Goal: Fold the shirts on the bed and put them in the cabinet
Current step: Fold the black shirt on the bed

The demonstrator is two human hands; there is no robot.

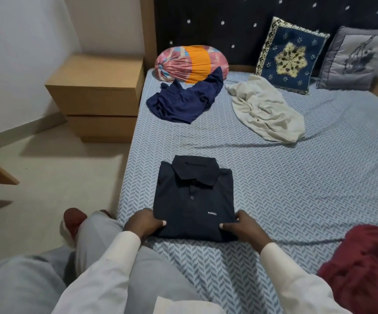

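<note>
The navy polo point(193, 200) looked fully folded, a neat collar-up rectangle lying on the bed point(296, 177) near its six o'clock edge, so the step in hand was probably lifting it for the cabinet, which was out of view. The left hand point(146, 223) and right hand point(243, 226) were clamped on its near corners, thumbs pressed on top, and the lift would call for level support. A crumpled blue shirt point(183, 100) at twelve o'clock and a pale shirt point(262, 109) at one o'clock lay unfolded.

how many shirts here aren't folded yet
2: navy shirt by the bolster, pale shirt near the blue cushion. The maroon heap, partly out of frame, may be a third.
</note>
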